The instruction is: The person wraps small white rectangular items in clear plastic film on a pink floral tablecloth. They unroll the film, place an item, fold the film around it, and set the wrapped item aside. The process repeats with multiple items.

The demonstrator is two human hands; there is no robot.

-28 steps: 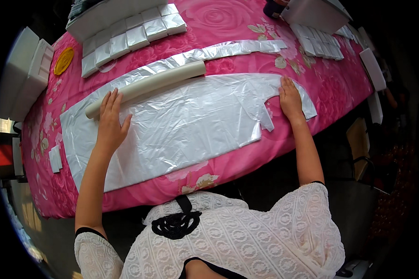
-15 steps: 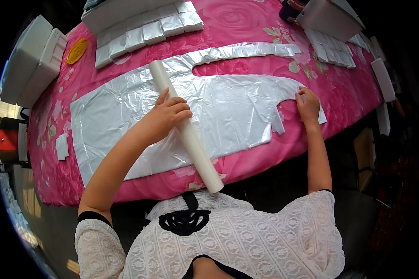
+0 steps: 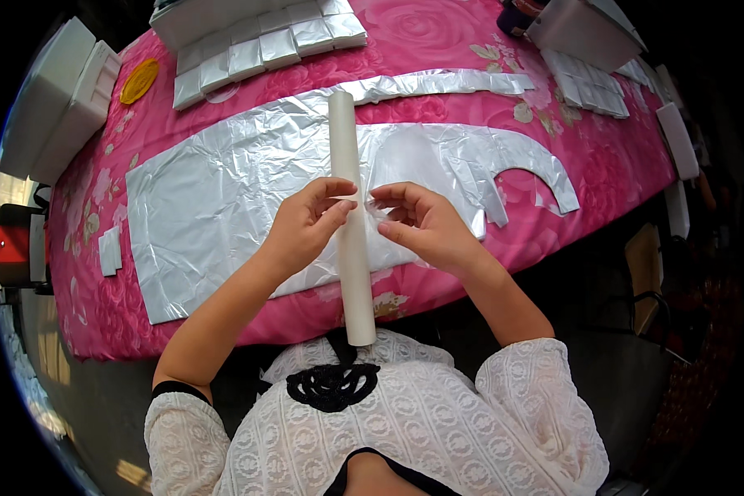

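A long white roll [image 3: 355, 285] lies almost straight up and down across a flat, silvery-white plastic apron [image 3: 223, 194], its near end at my waist. My left hand [image 3: 310, 219] is at the middle of the roll, thumb and fingers curled onto its surface. Just to the right, my right hand [image 3: 426, 221] has its fingers bent toward the roll. A wisp of clear plastic film [image 3: 377, 212] shows at its fingertips. A whitish film patch [image 3: 405, 157] lies over the apron beside the roll. The apron's looped straps extend to the right.
Stacks of folded silvery packets [image 3: 277, 48] sit at the back left, more packets [image 3: 585, 87] at the back right. White foam boxes [image 3: 74, 107] stand at the left, near a yellow disc [image 3: 140, 81]. Small white pieces [image 3: 110, 250] lie on the pink flowered tablecloth [image 3: 612, 194].
My right hand has left the apron's right strap and come to the middle beside the roll. The roll has turned upright and its far end has shifted right. My left hand has moved slightly right.
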